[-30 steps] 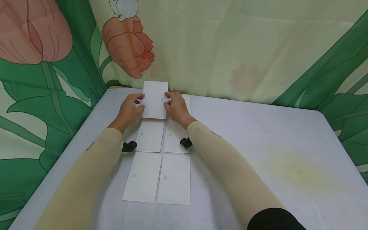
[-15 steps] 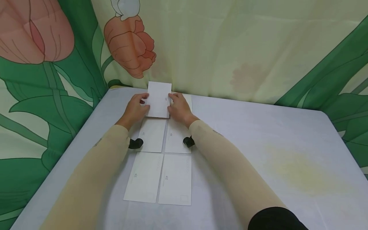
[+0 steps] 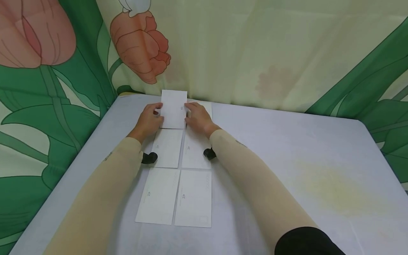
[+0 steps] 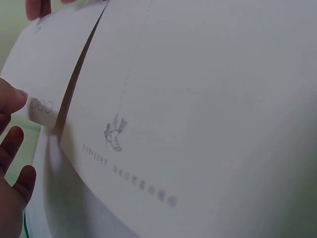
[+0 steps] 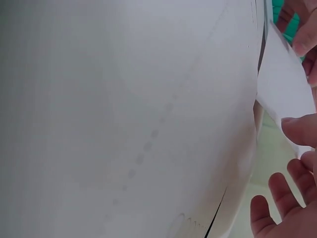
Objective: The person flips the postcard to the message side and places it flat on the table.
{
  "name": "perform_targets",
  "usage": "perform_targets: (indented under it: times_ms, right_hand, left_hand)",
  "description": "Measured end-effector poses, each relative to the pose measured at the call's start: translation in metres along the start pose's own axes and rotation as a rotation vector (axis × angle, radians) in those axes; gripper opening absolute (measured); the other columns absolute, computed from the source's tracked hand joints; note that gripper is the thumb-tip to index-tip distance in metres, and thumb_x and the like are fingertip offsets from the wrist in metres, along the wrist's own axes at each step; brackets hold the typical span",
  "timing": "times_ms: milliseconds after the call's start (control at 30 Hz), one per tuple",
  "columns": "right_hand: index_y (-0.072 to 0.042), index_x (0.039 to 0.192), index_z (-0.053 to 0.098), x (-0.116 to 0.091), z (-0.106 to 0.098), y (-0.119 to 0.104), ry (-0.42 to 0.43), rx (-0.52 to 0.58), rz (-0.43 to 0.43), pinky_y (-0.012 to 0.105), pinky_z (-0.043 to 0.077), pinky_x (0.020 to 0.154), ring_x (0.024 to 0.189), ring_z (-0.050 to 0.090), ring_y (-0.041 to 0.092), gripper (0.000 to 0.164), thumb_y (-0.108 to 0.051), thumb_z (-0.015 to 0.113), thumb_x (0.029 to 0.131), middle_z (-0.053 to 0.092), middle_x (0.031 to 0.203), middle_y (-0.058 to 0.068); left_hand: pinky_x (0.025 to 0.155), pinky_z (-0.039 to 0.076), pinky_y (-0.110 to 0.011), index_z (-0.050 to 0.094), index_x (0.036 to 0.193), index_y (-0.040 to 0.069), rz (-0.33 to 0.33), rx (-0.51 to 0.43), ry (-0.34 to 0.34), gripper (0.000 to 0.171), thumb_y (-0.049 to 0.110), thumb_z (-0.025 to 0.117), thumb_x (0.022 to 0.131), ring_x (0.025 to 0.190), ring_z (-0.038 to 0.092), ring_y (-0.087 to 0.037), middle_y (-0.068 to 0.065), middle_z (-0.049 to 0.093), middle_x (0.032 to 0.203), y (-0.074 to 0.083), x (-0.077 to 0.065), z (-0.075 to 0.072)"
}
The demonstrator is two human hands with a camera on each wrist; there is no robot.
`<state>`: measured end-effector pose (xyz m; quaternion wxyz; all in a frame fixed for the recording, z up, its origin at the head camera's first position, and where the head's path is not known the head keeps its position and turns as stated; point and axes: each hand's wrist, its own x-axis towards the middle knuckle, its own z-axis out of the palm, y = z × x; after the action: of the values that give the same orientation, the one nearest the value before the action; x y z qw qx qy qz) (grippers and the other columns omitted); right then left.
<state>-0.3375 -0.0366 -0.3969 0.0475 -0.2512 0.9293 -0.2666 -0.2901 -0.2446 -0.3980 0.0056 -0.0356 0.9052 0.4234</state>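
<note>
A white postcard (image 3: 174, 109) is held at the table's far edge, at the top of the left column of cards. My left hand (image 3: 147, 121) pinches its left edge between thumb and forefinger. On the opposite edge, my right hand (image 3: 199, 118) pinches it the same way, partly covering the far right card (image 3: 208, 107). The held card's near edge lies close to the middle left card (image 3: 167, 147); a dark narrow gap separates them in the left wrist view, where the nearer card (image 4: 163, 99) bears a small printed bird-like figure.
More white postcards lie in two columns: the middle right card (image 3: 194, 152), the front left card (image 3: 158, 196) and the front right card (image 3: 193, 198). A white cloth covers the table (image 3: 287, 152), with a yellowish stain on the right. A floral curtain (image 3: 236, 53) hangs behind.
The held postcard has shifted slightly right and come down toward the table, its near edge now closer to the card below. Both hands moved with it and keep their grip.
</note>
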Motion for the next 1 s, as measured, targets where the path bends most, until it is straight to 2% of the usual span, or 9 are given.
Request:
perform_targets:
  times_ms: [200,367,767,1000]
  right_hand:
    - [-0.008,0.154,0.038,-0.001,0.000,0.001,-0.093,0.025,0.045,0.028,0.021,0.118,0.146,0.031,0.026,0.061,-0.015,0.059,0.097,0.038,0.157,0.009]
    - [-0.012,0.155,0.036,-0.004,0.000,0.003,-0.153,0.016,0.062,0.035,0.023,0.119,0.146,0.030,0.028,0.062,-0.018,0.055,0.097,0.036,0.158,0.007]
    - [-0.013,0.155,0.036,-0.003,0.003,0.004,-0.216,-0.053,0.070,0.044,0.026,0.117,0.144,0.035,0.028,0.063,-0.025,0.056,0.097,0.039,0.157,0.005]
    - [-0.014,0.155,0.037,-0.002,0.005,0.002,-0.241,-0.163,0.050,0.052,0.028,0.115,0.146,0.031,0.030,0.060,-0.029,0.055,0.100,0.029,0.163,0.001]
  left_hand:
    - [0.109,0.037,-0.047,0.036,0.154,0.005,-0.010,0.020,-0.020,0.057,0.011,0.051,0.099,0.136,0.039,-0.032,-0.016,0.033,0.154,-0.005,0.003,0.002]
    - [0.113,0.032,-0.048,0.035,0.154,0.004,-0.021,0.057,-0.043,0.057,0.011,0.048,0.099,0.140,0.035,-0.033,-0.016,0.030,0.157,-0.008,0.006,0.002]
    - [0.117,0.025,-0.045,0.036,0.153,0.001,0.001,0.122,-0.077,0.056,0.008,0.047,0.099,0.145,0.030,-0.035,-0.020,0.034,0.157,-0.013,0.007,0.005]
    - [0.119,0.022,-0.044,0.035,0.153,0.000,0.009,0.164,-0.104,0.054,0.008,0.044,0.101,0.148,0.025,-0.033,-0.019,0.035,0.157,-0.014,0.006,0.007]
